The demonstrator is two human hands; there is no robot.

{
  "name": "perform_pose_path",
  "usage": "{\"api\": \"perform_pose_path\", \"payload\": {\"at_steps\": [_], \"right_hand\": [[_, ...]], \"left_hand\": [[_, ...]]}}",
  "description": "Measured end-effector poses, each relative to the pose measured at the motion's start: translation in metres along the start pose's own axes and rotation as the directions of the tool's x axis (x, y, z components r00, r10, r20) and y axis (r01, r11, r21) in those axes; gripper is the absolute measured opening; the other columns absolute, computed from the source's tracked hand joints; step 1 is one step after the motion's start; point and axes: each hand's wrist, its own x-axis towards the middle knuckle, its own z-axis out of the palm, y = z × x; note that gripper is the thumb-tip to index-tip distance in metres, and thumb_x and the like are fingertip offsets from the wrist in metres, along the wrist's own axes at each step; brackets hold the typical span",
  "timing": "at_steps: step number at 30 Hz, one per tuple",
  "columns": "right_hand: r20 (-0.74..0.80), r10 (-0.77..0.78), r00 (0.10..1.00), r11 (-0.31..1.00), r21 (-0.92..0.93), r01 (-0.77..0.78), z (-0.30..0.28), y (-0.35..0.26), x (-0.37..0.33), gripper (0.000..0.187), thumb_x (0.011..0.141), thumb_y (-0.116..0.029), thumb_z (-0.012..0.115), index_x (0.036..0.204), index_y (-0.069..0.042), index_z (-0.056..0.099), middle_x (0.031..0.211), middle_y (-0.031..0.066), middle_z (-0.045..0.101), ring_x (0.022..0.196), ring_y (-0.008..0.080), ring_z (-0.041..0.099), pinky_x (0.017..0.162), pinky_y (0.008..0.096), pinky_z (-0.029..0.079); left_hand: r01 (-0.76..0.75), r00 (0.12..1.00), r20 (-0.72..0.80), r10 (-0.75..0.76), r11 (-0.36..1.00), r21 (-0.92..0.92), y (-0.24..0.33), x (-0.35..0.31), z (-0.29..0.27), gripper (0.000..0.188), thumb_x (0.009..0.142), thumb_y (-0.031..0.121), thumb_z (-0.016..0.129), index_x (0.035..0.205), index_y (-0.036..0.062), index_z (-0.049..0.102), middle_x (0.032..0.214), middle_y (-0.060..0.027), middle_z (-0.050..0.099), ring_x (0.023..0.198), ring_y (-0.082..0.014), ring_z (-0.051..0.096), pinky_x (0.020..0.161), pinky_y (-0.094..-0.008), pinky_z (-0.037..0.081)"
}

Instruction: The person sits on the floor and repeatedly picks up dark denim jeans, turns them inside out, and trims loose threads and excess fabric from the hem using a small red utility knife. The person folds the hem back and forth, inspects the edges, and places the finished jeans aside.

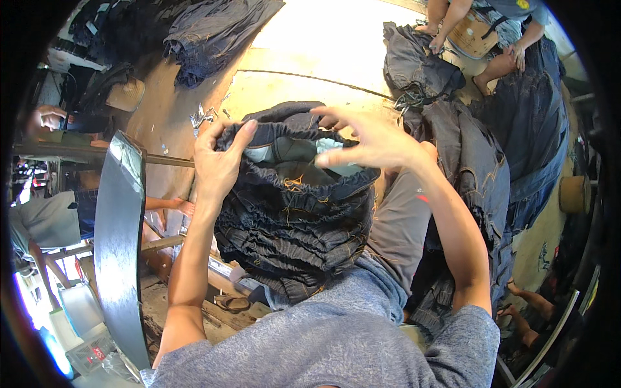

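Note:
A stack of dark denim garments with gathered elastic waists (pixel 294 226) rests on my lap, orange loose threads along its edges. The top waistband (pixel 278 182) is spread into an opening, and pale cloth shows inside. My left hand (pixel 220 158) is closed on the left edge of this top garment, thumb over the rim. Above the opening's right side, my right hand (pixel 375 139) has its thumb and fingers apart. Nothing shows between them, though the hand partly covers the rim there.
A grey-black curved board (pixel 119 252) stands at my left. Dark denim heaps lie at right (pixel 469 155) and far left (pixel 213 39). Cut scraps (pixel 202 118) litter the floor beyond my left hand. Another person's hands (pixel 436 42) touch denim at far right; more people are at left.

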Motion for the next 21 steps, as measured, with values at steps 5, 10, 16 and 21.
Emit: {"api": "perform_pose_path", "payload": {"at_steps": [5, 10, 16, 21], "right_hand": [[0.114, 0.116, 0.987, 0.993, -0.018, -0.115, -0.002, -0.010, 0.000, 0.062, 0.105, -0.042, 0.077, 0.154, -0.006, 0.062, 0.144, 0.0185, 0.073, 0.128, 0.0312, 0.072, 0.111, 0.0457, 0.058], [0.108, 0.113, 0.988, 0.985, -0.142, -0.097, 0.000, 0.009, 0.016, 0.048, 0.113, -0.042, 0.063, 0.144, -0.006, 0.070, 0.127, 0.0243, 0.078, 0.117, 0.0334, 0.076, 0.102, 0.0463, 0.059], [-0.644, 0.070, 0.762, 0.917, -0.259, -0.303, -0.110, 0.009, 0.034, 0.034, 0.114, -0.033, 0.064, 0.117, -0.002, 0.076, 0.085, 0.0116, 0.071, 0.074, 0.0223, 0.067, 0.073, 0.0397, 0.055], [-0.840, -0.266, 0.473, 0.764, -0.483, -0.428, -0.237, -0.069, -0.015, 0.040, 0.115, -0.034, 0.061, 0.132, -0.001, 0.075, 0.088, 0.0080, 0.068, 0.087, 0.0203, 0.063, 0.083, 0.0369, 0.052]], "left_hand": [[-0.060, 0.997, 0.038, 0.060, 0.998, -0.005, 0.017, -0.003, 0.020, 0.029, 0.099, 0.030, 0.089, 0.098, 0.0023, 0.080, 0.081, 0.0041, 0.071, 0.074, -0.0037, 0.060, 0.067, -0.0244, 0.048], [0.009, 0.995, 0.095, -0.015, 0.998, 0.061, 0.032, -0.008, 0.031, 0.029, 0.097, 0.028, 0.090, 0.110, 0.0031, 0.081, 0.096, -0.0047, 0.079, 0.090, -0.0111, 0.072, 0.083, -0.0288, 0.057], [-0.426, 0.904, 0.123, 0.409, 0.877, 0.222, 0.044, -0.015, 0.008, 0.045, 0.092, 0.025, 0.091, 0.126, 0.0022, 0.075, 0.127, -0.0148, 0.077, 0.122, -0.0289, 0.072, 0.108, -0.0407, 0.054], [-0.517, 0.648, 0.727, 0.228, 0.832, 0.200, 0.013, -0.023, -0.027, 0.055, 0.092, 0.041, 0.089, 0.130, 0.0035, 0.072, 0.130, -0.0174, 0.075, 0.126, -0.0357, 0.070, 0.109, -0.0468, 0.055]]}}
